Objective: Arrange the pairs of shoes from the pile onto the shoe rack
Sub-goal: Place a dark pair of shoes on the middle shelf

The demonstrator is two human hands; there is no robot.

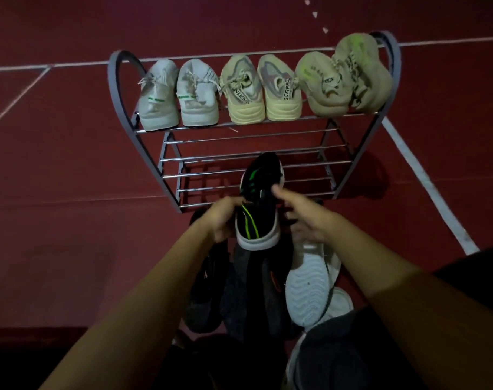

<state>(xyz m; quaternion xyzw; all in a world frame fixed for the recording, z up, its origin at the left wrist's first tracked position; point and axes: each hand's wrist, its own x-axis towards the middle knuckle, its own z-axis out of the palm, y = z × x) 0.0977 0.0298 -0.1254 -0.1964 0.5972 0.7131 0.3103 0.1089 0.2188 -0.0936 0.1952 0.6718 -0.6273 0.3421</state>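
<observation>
On my feed two arms run up toward the shoe rack [111, 80], and both are bare from the frame's edge to the wrist: I see only bare forearm along the left forearm [144, 291] and the right forearm [380, 263]. The left hand [223, 220] and right hand [310, 218], just below the rack's lowest rails, are bare as well, with short nails as far as the dim light lets me judge. Below and right of the rack lies a dark garment [481, 271]; which piece of clothing it is, I cannot tell.
</observation>
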